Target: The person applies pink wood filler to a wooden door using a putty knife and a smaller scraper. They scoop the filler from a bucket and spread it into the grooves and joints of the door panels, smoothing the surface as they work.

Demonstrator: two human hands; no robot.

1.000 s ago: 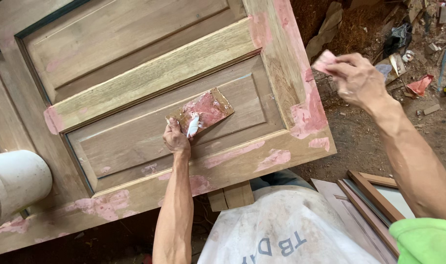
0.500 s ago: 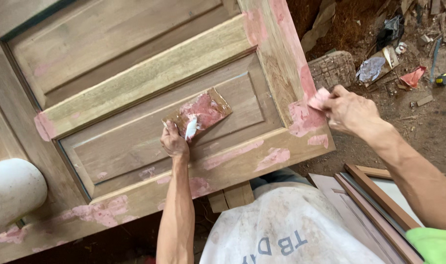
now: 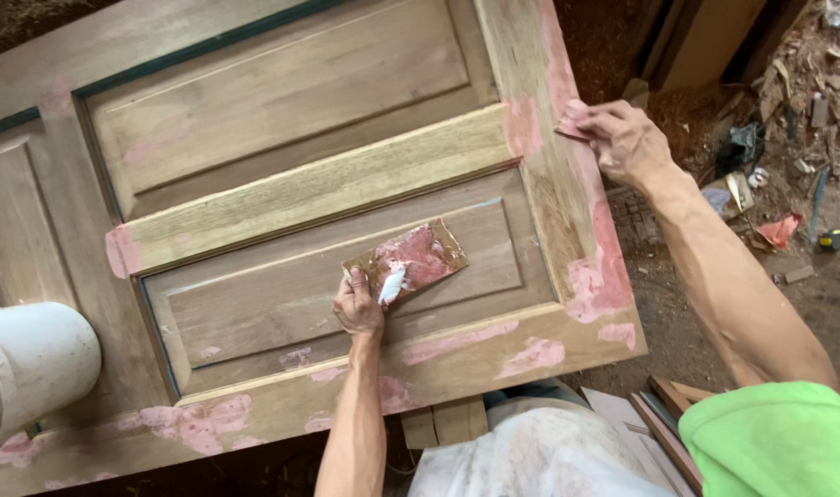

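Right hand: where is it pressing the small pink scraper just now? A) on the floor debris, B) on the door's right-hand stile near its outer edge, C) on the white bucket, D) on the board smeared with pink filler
B: the right hand holds the small pink scraper against the right-hand stile of the wooden door, while the left hand steadies the filler board on the lower panel.

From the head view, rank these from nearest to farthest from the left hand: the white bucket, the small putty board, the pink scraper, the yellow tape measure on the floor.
1. Small putty board: under the left hand, on the lower door panel.
2. Pink scraper: up right, in the right hand, at the door's edge.
3. White bucket: far left, on the door.
4. Yellow tape measure: far right, on the floor.
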